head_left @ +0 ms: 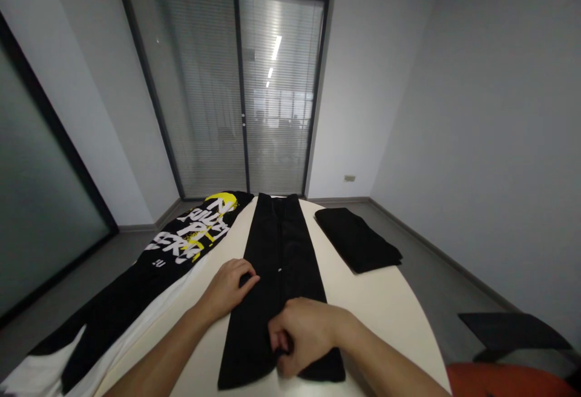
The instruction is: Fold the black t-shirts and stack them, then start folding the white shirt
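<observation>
A pair of black trousers lies flat lengthwise on the round cream table, its hems toward me. My left hand rests on the left leg near its outer edge, thumb and index fingertips together in a pinch at the cloth. Lower down, my right hand is closed with curled fingers on the cloth by the inner edges of the legs, just above the hems. Its fingertips are partly hidden. A small pale speck shows on the trousers between the legs.
On the left, a black garment with white and yellow lettering hangs over the table edge. A folded black cloth lies at the right. Beyond the table stand a chair with an orange seat and a glass door with blinds.
</observation>
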A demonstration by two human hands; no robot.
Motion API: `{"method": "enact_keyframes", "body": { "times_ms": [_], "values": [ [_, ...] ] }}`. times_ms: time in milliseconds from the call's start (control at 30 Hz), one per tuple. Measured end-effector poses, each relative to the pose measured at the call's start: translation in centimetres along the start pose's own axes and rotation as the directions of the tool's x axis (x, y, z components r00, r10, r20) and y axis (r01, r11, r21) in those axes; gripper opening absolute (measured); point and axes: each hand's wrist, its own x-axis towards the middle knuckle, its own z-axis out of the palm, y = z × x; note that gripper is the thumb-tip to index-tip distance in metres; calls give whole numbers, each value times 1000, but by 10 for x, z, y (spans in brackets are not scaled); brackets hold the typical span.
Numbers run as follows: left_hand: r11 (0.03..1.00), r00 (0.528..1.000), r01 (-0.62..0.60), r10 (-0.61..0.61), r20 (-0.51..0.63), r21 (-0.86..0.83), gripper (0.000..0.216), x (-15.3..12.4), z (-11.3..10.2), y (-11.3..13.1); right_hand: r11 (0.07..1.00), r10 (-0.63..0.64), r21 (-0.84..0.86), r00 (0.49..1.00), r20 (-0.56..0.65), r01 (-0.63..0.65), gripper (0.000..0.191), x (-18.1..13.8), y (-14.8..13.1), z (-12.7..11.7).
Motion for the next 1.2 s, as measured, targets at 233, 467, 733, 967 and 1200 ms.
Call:
{"method": "enact_keyframes", "body": {
  "times_ms": [233, 467, 733, 967, 1200],
  "values": [
    [876, 961, -113, 216, 174, -468, 71, -18, -25, 16, 773, 148, 635, 975, -168, -8, 28, 5, 44, -7],
    [953, 988, -23, 67, 138, -303, 42, -22, -8, 41, 665, 218, 745, 941, -257, 49, 44, 6, 57, -15],
    [945, 997, 76, -78, 5, -317, 18, -11, 15, 37, 658, 243, 750, 925, -294, 65, 58, 5, 57, -21],
    [939, 990, 102, -127, -56, -328, 16, -7, 22, 33, 728, 177, 682, 980, -88, -70, 113, -31, 50, -39],
    [937, 985, 123, -156, -77, -326, 23, -5, 24, 32, 868, 285, 423, 958, 1, -259, 127, -47, 46, -47]
  ]
}}
